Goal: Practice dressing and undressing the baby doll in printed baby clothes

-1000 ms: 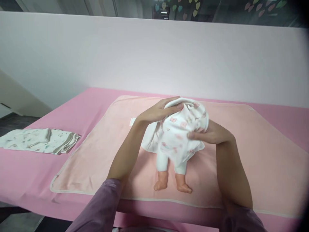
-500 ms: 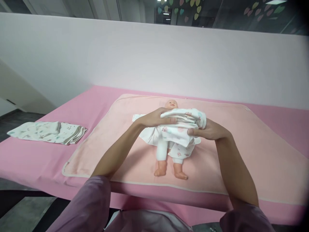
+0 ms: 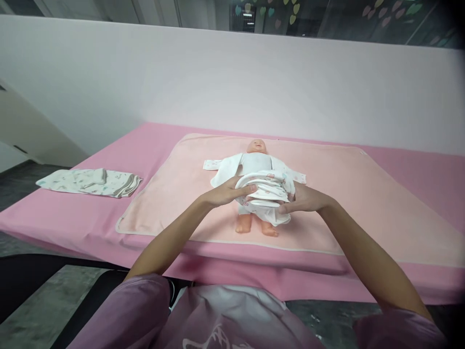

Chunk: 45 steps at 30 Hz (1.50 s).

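A baby doll lies on its back, head away from me, feet towards me. An open white baby top is spread at its sides, with sleeves stretched out. Between my hands, over the doll's legs, bunch white printed baby pants, gathered in folds. My left hand grips their left edge, thumb on top. On the other side, my right hand holds the gathered cloth, its fingers partly hidden behind it. Both bare feet of the doll stick out below the pants.
A peach blanket lies under the doll on a pink-covered table. Folded white printed cloth rests at the left. Behind the table rises a white partition.
Both hands have drawn the pants down from the doll's torso towards its feet, baring the chest and the spread top. The pants are bunched tighter. The camera view has shifted.
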Motion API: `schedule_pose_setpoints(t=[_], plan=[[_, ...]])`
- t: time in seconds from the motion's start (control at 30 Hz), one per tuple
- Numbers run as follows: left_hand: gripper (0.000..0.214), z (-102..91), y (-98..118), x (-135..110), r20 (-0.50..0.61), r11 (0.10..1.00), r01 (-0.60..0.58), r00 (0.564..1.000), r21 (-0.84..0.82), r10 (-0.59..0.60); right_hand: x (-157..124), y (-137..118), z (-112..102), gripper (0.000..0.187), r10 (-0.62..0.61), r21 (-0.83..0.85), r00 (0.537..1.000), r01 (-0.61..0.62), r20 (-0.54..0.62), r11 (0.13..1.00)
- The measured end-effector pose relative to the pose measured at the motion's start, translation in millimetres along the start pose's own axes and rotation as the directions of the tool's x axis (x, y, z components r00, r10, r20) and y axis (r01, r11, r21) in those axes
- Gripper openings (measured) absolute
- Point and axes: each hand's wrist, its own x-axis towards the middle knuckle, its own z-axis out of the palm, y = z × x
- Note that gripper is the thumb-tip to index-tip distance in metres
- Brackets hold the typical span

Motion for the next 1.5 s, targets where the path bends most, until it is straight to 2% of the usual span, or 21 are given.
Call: schedule_pose_setpoints(t=[0.1,0.17,0.27,0.33,0.43,0.5,0.53,0.6,0.67,0.77,0.83,0.93,1.03,1.13,1.27,1.37,1.5], plan=[[0.057,25.7,-9,-30,-0.172,0.999,0.046,0.984,-0.004,-0.046,-4,-5,34,0.046,0.142,-0.116,0.964,-0.171,-0.224,0.978],[0.061,43.9,-18,-49,-0.259,0.995,0.101,0.96,-0.016,-0.101,-7,-4,57,0.039,0.162,-0.159,0.939,-0.218,-0.303,0.963],[0.054,68.3,-39,-76,-0.372,0.98,0.199,0.909,-0.006,-0.187,-10,8,90,0.034,0.136,-0.222,0.921,-0.228,-0.366,0.948],[0.046,80.3,-56,-88,-0.447,0.957,0.285,0.863,0.046,-0.236,-10,20,107,0.029,0.164,-0.273,0.908,-0.282,-0.387,0.92],[0.044,90.8,-79,-98,-0.561,0.874,0.468,0.762,0.134,-0.323,-6,39,122,0.027,0.263,-0.354,0.878,-0.412,-0.4,0.839],[0.043,93.6,-88,-98,-0.608,0.815,0.538,0.727,0.214,-0.32,-1,48,126,0.033,0.311,-0.401,0.852,-0.482,-0.422,0.779],[0.041,93.9,-91,-96,-0.609,0.79,0.551,0.733,0.27,-0.303,2,51,127,0.037,0.326,-0.419,0.841,-0.507,-0.431,0.753],[0.037,92.6,-93,-91,-0.572,0.751,0.537,0.777,0.384,-0.263,8,54,129,0.039,0.357,-0.449,0.819,-0.553,-0.45,0.702],[0.037,88.7,-95,-86,-0.514,0.759,0.491,0.823,0.428,-0.242,12,55,131,0.034,0.359,-0.473,0.819,-0.557,-0.447,0.682],[0.035,78.6,-97,-78,-0.497,0.864,0.394,0.843,0.313,-0.204,15,54,129,0.032,0.224,-0.452,0.882,-0.413,-0.414,0.791],[0.03,69.5,-97,-73,-0.509,0.931,0.298,0.846,0.209,-0.157,14,54,122,0.033,0.119,-0.398,0.899,-0.301,-0.422,0.867],[0.025,52.2,-94,-64,-0.486,0.975,0.144,0.873,0.169,-0.044,14,55,97,0.028,0.03,-0.366,0.916,-0.19,-0.4,0.911],[0.021,30.1,-89,-56,-0.418,0.969,0.097,0.908,0.228,0.008,18,63,66,0.026,-0.017,-0.365,0.963,-0.085,-0.268,0.927],[0.028,6.4,-86,-52,-0.33,0.951,0.126,0.944,0.283,-0.027,28,75,44,0.039,-0.017,-0.34,0.964,-0.077,-0.266,0.937],[0.046,-17.0,-84,-54,-0.226,0.934,0.143,0.972,0.326,-0.07,33,86,37,0.05,0.022,-0.251,0.944,-0.11,-0.328,0.962],[0.048,-22.5,-75,-46,-0.181,0.906,0.123,0.982,0.406,-0.052,29,88,33,0.049,0.1,-0.116,0.962,-0.133,-0.255,0.984],[0.042,-19.4,-55,-4,-0.069,0.853,0.035,0.998,0.521,0.001,24,93,23,0.043,0.144,0.155,0.977,-0.12,-0.157,0.981]])
